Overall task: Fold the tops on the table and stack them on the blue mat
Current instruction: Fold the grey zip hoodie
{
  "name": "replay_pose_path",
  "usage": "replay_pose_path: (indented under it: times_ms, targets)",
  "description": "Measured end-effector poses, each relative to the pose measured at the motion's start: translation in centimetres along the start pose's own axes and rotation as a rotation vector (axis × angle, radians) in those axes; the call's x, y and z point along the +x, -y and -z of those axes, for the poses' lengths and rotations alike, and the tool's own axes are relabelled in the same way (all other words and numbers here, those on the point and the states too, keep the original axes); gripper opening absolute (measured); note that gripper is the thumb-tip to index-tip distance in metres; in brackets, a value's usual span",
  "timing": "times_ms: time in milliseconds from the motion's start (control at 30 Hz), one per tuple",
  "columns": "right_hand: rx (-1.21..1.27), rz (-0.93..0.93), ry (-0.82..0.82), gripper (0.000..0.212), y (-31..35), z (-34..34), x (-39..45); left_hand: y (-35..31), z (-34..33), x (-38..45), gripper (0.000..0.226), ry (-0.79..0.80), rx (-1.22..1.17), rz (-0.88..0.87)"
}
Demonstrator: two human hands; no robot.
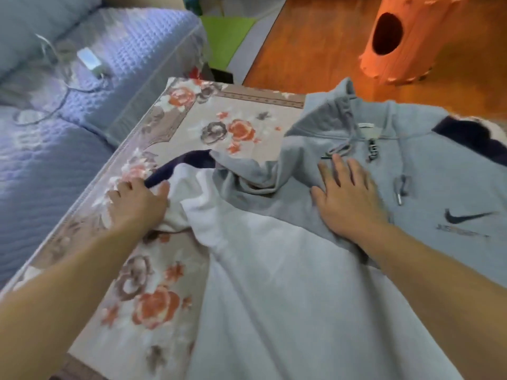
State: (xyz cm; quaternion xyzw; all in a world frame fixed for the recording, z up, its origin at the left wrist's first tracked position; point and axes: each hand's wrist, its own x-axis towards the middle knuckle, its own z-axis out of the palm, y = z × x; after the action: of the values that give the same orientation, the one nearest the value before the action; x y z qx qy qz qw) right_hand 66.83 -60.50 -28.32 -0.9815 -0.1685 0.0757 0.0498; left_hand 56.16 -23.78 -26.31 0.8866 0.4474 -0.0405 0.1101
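Observation:
A grey and white hooded top (288, 270) with navy shoulder panels and a dark swoosh logo lies front-up on the table, hood toward the far edge. My left hand (137, 204) grips the bunched white and navy sleeve at the top's left side. Flat on the grey chest, just left of the zip and drawstrings, my right hand (348, 196) presses down with straight, spread fingers. The blue mat is not clearly in view.
The table wears a floral cloth (153, 297) with orange roses. A sofa with a blue quilted cover (55, 149) stands at the left, with a white device and cable (87, 60) on it. An orange stool (411, 37) stands on the wooden floor beyond.

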Motion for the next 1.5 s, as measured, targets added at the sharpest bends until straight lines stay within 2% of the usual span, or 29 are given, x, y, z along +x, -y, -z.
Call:
replay_pose_path:
  times_ms: [100, 133, 200, 300, 367, 433, 500, 533, 633, 700, 800, 900, 967, 1033, 1067, 1100, 1167, 1233, 1300, 1367, 1433, 1500]
  targets:
    - [-0.027, -0.051, 0.066, 0.067, -0.1, 0.2, -0.2, 0.5, 0.7, -1.9, 0.044, 0.016, -0.118, -0.140]
    - [-0.036, -0.055, 0.080, 0.067, 0.0, 0.4, -0.2, 0.8, 1.5, -2.0, 0.034, 0.045, -0.210, -0.142]
    - [-0.058, -0.062, 0.085, 0.068, 0.3, 0.6, -0.2, 2.3, 4.2, -0.7, 0.029, 0.039, -0.305, -0.099]
    - [-0.053, -0.073, 0.090, 0.076, 0.8, 1.1, -0.3, 6.9, 9.3, 2.2, 0.038, 0.001, 0.011, -0.085]
    - [-0.053, -0.084, 0.117, 0.083, 0.9, 1.5, -0.3, 9.4, 10.9, 3.4, 0.040, 0.102, 0.283, -0.066]
    - [-0.073, -0.088, 0.134, 0.087, 0.6, 1.5, -0.3, 9.5, 10.0, 3.3, 0.035, 0.133, 0.423, -0.049]
    - [-0.096, -0.081, 0.155, 0.091, 0.3, 1.4, -0.3, 6.6, 7.8, 1.6, 0.041, 0.065, 0.409, -0.115]
    - [-0.094, -0.077, 0.159, 0.091, 0.2, 1.3, -0.3, 4.2, 6.7, 0.3, 0.048, 0.040, 0.344, -0.203]
    - [-0.052, -0.056, 0.151, 0.085, -0.1, 1.6, -0.3, -4.6, 3.5, -4.9, 0.053, -0.007, 0.084, -0.620]
    - [0.027, -0.049, 0.125, 0.080, -0.6, 1.8, -0.2, -10.3, 0.9, -7.1, 0.054, 0.034, -0.008, -0.745]
    - [0.176, -0.063, 0.088, 0.081, -1.5, 2.0, -0.5, -15.9, -1.4, -5.4, 0.050, 0.091, 0.018, -0.667]
    - [0.226, -0.035, 0.100, 0.083, -1.5, 2.0, -0.4, -15.2, -2.0, -1.9, 0.037, 0.068, 0.243, -0.613]
    - [0.248, -0.020, 0.162, 0.081, -1.5, 2.4, -0.1, -14.3, -1.3, -1.3, 0.035, 0.025, 0.311, -0.470]
    - [0.357, -0.017, 0.237, 0.073, -2.1, 3.6, 0.3, -15.1, -1.0, -2.3, 0.035, -0.049, 0.270, -0.321]
    - [0.439, -0.028, 0.241, 0.069, -2.6, 4.5, 0.6, -16.3, -1.0, -3.3, 0.038, -0.069, 0.219, -0.327]
    - [0.514, -0.053, 0.200, 0.064, -3.4, 5.5, 1.0, -17.6, -1.3, -4.6, 0.041, -0.085, 0.145, -0.412]
    - [0.573, -0.144, 0.011, 0.050, -5.9, 7.6, 2.7, -20.7, -2.7, -7.7, 0.043, -0.061, 0.029, -0.672]
    - [0.481, -0.251, -0.116, 0.040, -10.0, 8.9, 5.5, -22.8, -5.0, -10.2, 0.048, 0.047, 0.027, -0.802]
    - [0.305, -0.360, -0.148, 0.042, -14.8, 9.7, 8.8, -23.5, -7.1, -11.1, 0.056, 0.099, 0.090, -0.795]
    - [0.181, -0.519, -0.087, 0.049, -19.0, 10.2, 11.8, -23.4, -8.5, -10.8, 0.060, 0.081, 0.123, -0.764]
    - [0.171, -0.650, 0.076, 0.061, -21.1, 10.1, 13.7, -22.9, -8.4, -10.7, 0.062, 0.071, 0.126, -0.774]
    - [0.212, -0.644, 0.158, 0.065, -21.4, 9.6, 14.9, -23.1, -8.0, -10.6, 0.062, 0.051, 0.136, -0.775]
